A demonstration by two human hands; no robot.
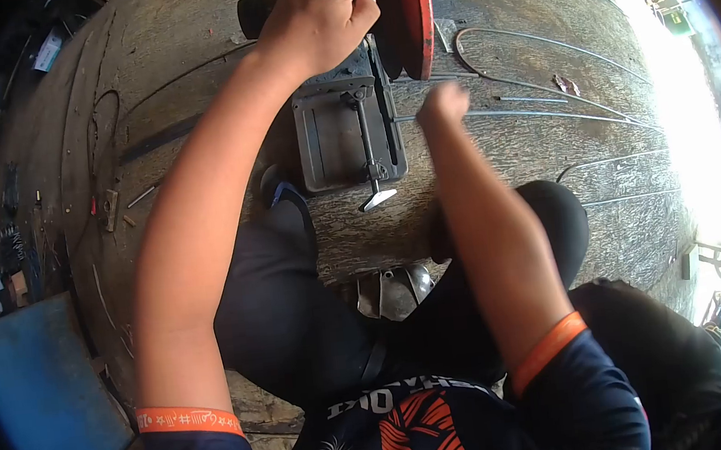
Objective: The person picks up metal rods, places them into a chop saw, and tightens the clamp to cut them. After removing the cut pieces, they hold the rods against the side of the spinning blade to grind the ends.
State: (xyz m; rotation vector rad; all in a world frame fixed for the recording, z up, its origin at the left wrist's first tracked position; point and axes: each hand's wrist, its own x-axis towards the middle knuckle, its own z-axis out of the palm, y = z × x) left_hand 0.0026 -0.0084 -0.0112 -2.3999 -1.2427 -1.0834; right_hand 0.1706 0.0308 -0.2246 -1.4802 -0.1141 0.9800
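Note:
A cut-off saw with a red guard (421, 19) stands on the floor in front of me, its grey base (310, 147) nearest my feet. My left hand (325, 18) is closed at the top of the saw, fingers curled around its handle, which is mostly hidden. On the base, a vise screw (364, 133) ends in a pale crank handle (378, 199). A thin metal rod (541, 112) runs from the right into the saw base. Blurred a little by motion, my right hand (444, 104) is closed around this rod, just right of the base.
More thin rods (627, 197) and a bent rod loop (468, 37) lie on the worn floor at right. A metal part (393, 291) sits between my legs. A blue panel (43, 403) stands at lower left; small scraps and tools lie along the left.

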